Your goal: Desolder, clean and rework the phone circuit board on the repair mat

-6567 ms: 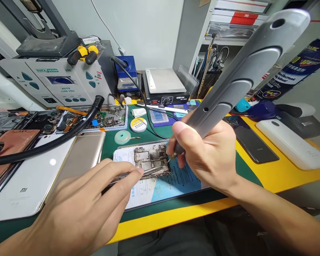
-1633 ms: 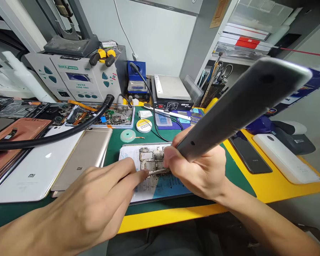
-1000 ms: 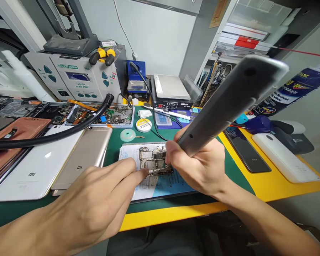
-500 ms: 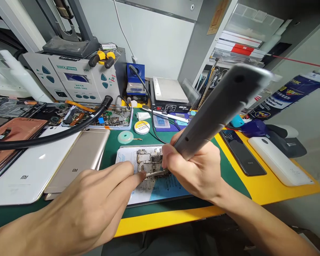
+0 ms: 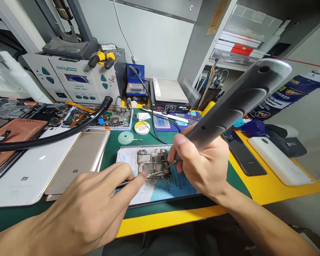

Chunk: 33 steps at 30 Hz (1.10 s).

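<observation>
A phone circuit board (image 5: 155, 160) lies on a white and blue pad (image 5: 165, 192) at the centre. At the left, my left hand (image 5: 95, 199) is closed on metal tweezers (image 5: 157, 174), whose tips lie over the board's lower part. My right hand (image 5: 202, 163) grips a thick grey tool handle (image 5: 229, 103) that slants up to the right. The tool's thin tip points down at the board's right edge; whether it touches cannot be told. My fingers hide part of the tweezers.
Phone back covers (image 5: 79, 160) lie at the left under a black hose (image 5: 42, 142). A grey soldering station (image 5: 77, 76) and small hot plate (image 5: 169, 92) stand behind. A dark phone (image 5: 245, 153) and white case (image 5: 279, 161) lie at the right.
My right hand has moved right with the grey tool, uncovering the board's right side. My left hand and the tweezers have hardly moved.
</observation>
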{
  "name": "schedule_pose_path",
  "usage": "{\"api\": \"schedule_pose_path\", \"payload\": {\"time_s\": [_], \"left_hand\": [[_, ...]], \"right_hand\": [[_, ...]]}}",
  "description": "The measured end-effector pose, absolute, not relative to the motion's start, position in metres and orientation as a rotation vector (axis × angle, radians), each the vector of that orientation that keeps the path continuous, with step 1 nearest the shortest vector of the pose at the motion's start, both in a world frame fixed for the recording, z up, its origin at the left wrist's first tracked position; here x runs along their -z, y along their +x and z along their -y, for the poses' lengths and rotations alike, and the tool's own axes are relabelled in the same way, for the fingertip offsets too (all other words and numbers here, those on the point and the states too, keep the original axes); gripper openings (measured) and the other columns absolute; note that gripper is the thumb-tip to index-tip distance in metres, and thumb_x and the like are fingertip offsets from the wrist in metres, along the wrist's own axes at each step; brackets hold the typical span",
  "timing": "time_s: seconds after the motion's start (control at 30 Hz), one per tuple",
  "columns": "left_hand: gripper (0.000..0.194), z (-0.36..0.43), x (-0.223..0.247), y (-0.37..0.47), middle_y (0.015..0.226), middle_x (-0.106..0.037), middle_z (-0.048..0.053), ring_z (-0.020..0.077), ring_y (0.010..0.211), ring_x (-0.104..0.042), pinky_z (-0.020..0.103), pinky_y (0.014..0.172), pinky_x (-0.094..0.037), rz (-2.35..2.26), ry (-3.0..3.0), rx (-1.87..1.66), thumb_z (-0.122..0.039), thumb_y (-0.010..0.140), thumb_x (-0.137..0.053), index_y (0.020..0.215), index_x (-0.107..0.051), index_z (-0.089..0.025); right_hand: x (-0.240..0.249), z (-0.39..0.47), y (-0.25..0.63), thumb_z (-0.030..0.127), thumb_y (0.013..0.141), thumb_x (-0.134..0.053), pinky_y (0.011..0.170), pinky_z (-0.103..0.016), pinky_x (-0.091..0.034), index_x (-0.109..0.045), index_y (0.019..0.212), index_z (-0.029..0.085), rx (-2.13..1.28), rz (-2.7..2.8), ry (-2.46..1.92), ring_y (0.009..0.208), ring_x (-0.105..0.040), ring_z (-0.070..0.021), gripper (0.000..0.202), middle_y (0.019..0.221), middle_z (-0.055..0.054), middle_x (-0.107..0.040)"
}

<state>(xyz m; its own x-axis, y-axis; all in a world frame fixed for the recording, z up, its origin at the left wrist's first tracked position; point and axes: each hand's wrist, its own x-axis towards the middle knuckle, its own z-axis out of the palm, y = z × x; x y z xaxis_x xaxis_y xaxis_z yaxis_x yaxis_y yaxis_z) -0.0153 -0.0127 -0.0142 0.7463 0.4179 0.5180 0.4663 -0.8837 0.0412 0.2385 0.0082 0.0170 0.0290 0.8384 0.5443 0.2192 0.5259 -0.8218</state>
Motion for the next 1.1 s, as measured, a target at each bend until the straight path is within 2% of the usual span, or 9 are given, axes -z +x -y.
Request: {"api": "schedule_pose_path", "payload": {"time_s": [0.23,0.47,0.67,0.83,0.93,1.1], "left_hand": [[0.038,0.0142,0.0177,-0.0214,0.113,-0.070,0.011,0.0214,0.096,-0.064,0.036,0.060,-0.035,0.726,-2.894,0.813,-0.007,0.109,-0.051,0.141,-0.070,-0.016],[0.036,0.0180,0.0164,-0.0221,0.120,-0.071,0.013,0.0225,0.103,-0.067,0.036,0.067,-0.041,0.715,-2.872,0.824,-0.004,0.109,-0.050,0.137,-0.070,-0.015],[0.033,0.0164,0.0124,-0.0192,0.119,-0.072,0.013,0.0235,0.104,-0.068,0.037,0.067,-0.041,0.705,-2.891,0.891,-0.002,0.109,-0.053,0.134,-0.069,-0.015],[0.030,0.0161,0.0106,-0.0161,0.116,-0.071,0.012,0.0227,0.099,-0.066,0.037,0.066,-0.041,0.683,-2.908,0.897,0.001,0.108,-0.052,0.127,-0.068,-0.016],[0.031,0.0165,0.0133,-0.0155,0.119,-0.070,0.012,0.0226,0.104,-0.067,0.037,0.070,-0.043,0.706,-2.919,0.929,0.001,0.108,-0.053,0.130,-0.068,-0.016],[0.033,0.0155,0.0174,-0.0159,0.126,-0.070,0.013,0.0205,0.110,-0.066,0.034,0.086,-0.051,0.801,-2.964,1.032,0.002,0.111,-0.054,0.136,-0.068,-0.013]], "right_hand": [[-0.0181,-0.0066,0.2395,0.016,0.095,-0.075,0.048,-0.028,-0.041,-0.047,0.067,0.025,-0.649,1.534,-0.992,0.047,-0.051,-0.0117,0.041,0.056,0.004,-0.058],[-0.0158,-0.0040,0.2346,0.013,0.090,-0.076,0.047,-0.028,-0.042,-0.050,0.065,0.025,-0.603,1.567,-0.912,0.047,-0.053,-0.0114,0.038,0.056,0.006,-0.055],[-0.0183,-0.0029,0.2361,0.016,0.089,-0.075,0.050,-0.029,-0.046,-0.061,0.067,0.023,-0.504,1.645,-0.979,0.052,-0.059,-0.0131,0.027,0.062,0.003,-0.063],[-0.0172,-0.0026,0.2367,0.018,0.089,-0.075,0.048,-0.028,-0.045,-0.056,0.067,0.024,-0.518,1.637,-0.946,0.050,-0.057,-0.0115,0.030,0.062,0.004,-0.065],[-0.0159,-0.0040,0.2380,0.016,0.088,-0.076,0.051,-0.028,-0.047,-0.058,0.067,0.024,-0.504,1.637,-0.967,0.053,-0.059,-0.0121,0.029,0.063,0.003,-0.063],[-0.0171,-0.0064,0.2400,0.020,0.095,-0.077,0.046,-0.028,-0.044,-0.050,0.065,0.025,-0.628,1.491,-0.929,0.047,-0.051,-0.0112,0.041,0.056,0.005,-0.055]]}}
